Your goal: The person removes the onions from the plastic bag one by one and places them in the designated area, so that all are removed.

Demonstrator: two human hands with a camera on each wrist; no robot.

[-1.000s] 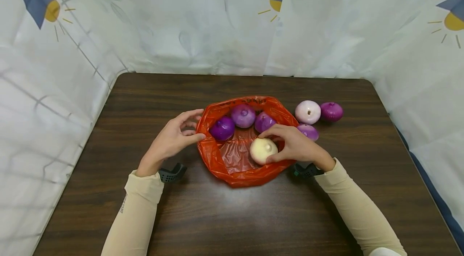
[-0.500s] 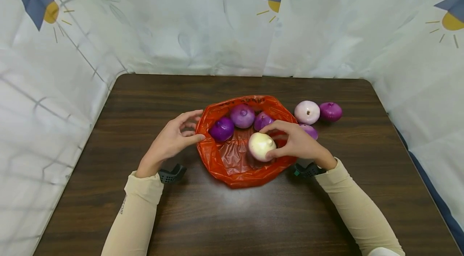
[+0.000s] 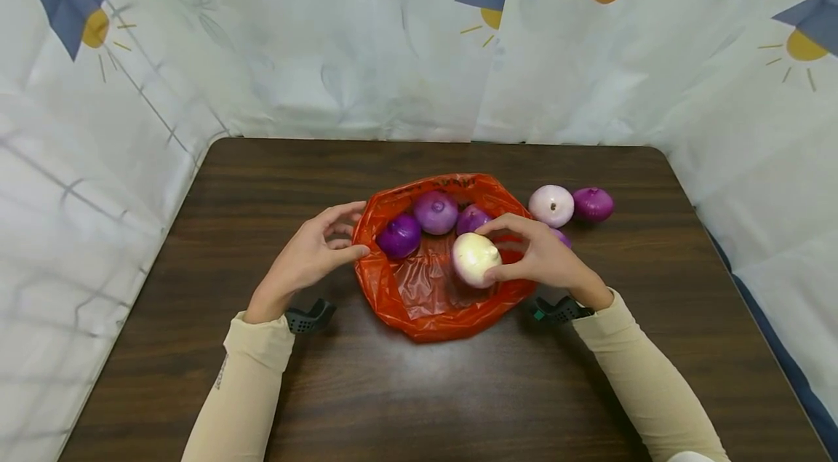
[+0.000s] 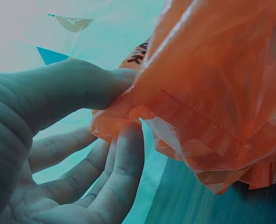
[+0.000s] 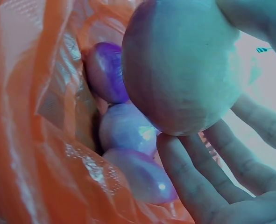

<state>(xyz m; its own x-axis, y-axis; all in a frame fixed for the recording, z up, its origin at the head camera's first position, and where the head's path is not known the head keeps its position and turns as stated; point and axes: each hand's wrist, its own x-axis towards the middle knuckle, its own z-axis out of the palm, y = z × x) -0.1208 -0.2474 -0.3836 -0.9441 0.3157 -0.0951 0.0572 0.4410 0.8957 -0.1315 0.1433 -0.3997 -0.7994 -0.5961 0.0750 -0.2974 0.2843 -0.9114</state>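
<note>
Dark wood bench (image 3: 366, 389) under me: my right hand (image 3: 537, 258) grips a white onion (image 3: 475, 259) over the red bag (image 3: 419, 302); my left hand (image 3: 308, 258) pinches its rim. Lowering comes next, I think.

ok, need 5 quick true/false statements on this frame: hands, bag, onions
1. The right hand holds a pale onion over the orange bag. True.
2. The left hand lies flat on the table, clear of the bag. False: its thumb and fingers pinch the bag's rim, as the left wrist view shows.
3. Three purple onions lie inside the bag. True: a dark one, a lighter one and a third.
4. No onions are left on the table. False: at least a pale one and a purple one sit right of the bag.
5. The bag is tied shut. False: its mouth is open.
</note>
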